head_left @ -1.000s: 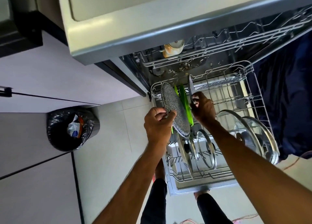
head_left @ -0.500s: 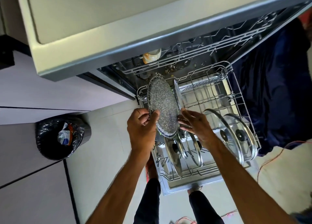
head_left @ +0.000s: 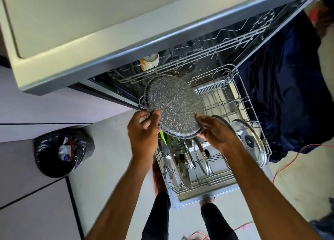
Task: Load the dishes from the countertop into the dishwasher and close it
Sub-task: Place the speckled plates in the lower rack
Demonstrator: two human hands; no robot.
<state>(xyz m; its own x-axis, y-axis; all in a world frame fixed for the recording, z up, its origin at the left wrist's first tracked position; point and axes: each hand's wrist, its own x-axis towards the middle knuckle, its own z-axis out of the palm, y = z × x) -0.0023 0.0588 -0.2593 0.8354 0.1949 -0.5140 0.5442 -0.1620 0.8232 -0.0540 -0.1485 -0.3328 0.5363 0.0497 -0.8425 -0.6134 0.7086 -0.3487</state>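
A round grey speckled plate [head_left: 173,105] is held tilted above the pulled-out lower rack [head_left: 253,113] of the open dishwasher. My left hand [head_left: 144,133] grips the plate's left edge, thumb on its face. My right hand [head_left: 216,133] holds its lower right edge with curled fingers. Under the plate a green item [head_left: 165,139] shows in the rack. Several glass and steel lids [head_left: 200,156] stand upright in the rack's front tines, and two larger glass lids [head_left: 249,140] lean at its right side. A cup [head_left: 149,61] lies in the upper rack.
The countertop edge [head_left: 108,58] overhangs the dishwasher. A black-lined trash bin [head_left: 63,153] stands on the floor to the left. Dark blue cloth [head_left: 289,95] hangs at the right, with an orange cord [head_left: 292,158] on the floor. My legs [head_left: 157,216] stand at the open door.
The plate has turned from edge-on to nearly face-up and risen over the rack. My right hand left the rack tines and took the plate's right edge.
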